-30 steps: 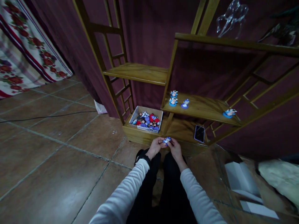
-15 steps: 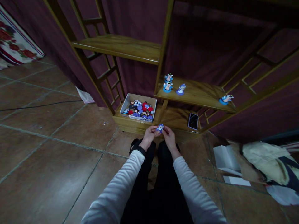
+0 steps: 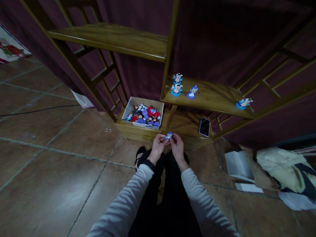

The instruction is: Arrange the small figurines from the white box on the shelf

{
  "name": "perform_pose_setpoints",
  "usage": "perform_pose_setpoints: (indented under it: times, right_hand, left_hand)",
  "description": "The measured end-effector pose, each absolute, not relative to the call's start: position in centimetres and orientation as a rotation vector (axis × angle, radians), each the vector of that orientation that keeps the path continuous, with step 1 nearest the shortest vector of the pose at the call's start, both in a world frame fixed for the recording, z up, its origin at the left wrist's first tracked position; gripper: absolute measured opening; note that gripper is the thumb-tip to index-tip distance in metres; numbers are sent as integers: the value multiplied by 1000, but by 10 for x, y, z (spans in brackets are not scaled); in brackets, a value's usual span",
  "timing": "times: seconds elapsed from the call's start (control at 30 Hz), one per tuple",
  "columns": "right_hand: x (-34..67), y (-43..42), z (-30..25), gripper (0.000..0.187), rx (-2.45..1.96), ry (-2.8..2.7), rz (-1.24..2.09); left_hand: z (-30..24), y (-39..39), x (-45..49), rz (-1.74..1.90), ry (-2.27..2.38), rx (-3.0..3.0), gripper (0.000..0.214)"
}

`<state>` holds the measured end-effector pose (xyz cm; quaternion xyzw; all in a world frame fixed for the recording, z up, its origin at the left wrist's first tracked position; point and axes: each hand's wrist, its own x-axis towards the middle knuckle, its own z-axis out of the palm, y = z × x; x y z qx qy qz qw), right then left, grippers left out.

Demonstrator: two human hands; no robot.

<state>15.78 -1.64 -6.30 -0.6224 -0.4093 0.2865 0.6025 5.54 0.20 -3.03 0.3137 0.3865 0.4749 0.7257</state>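
Observation:
Between both hands, in front of the low shelf, is a small purple-and-white figurine (image 3: 169,135). My left hand (image 3: 159,144) pinches it from the left and my right hand (image 3: 177,145) from the right, with the fingertips of both closed on it. Just beyond my left hand, a white open box (image 3: 125,112) full of mixed figurines stands on the lower shelf. A similar purple figurine (image 3: 192,92) stands upright on the middle shelf, beside two blue-based figurines (image 3: 176,90) at the left end. Another blue-based figurine (image 3: 244,103) is at the right end.
A phone (image 3: 204,127) lies on the lower shelf at the right. The wooden shelf unit (image 3: 111,36) has lattice sides and uprights. On the floor at the right are a white carton (image 3: 238,166) and a pale cloth bag (image 3: 278,164). A dark cable (image 3: 41,110) runs across the tiles at the left.
The view has shifted slightly, closer to the shelf. Both hands still hold the purple figurine in nearly the same place, and the other figurines stand as before.

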Motion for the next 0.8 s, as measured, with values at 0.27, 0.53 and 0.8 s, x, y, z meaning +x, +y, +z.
perform_pose_setpoints:
  times: [0.27, 0.53, 0.8]
  right_hand:
    - [158, -16, -62, 32, -1478, -976, 674]
    - [151, -33, -42, 35, -1395, -1005, 702]
    - [136, -76, 37, 35, -1226, -995, 752]
  left_hand:
    - [-29, 3, 55, 1061, 883, 768, 30]
    - [-19, -13, 42, 1090, 847, 837, 33]
    - [50, -59, 22, 1140, 792, 885, 42]
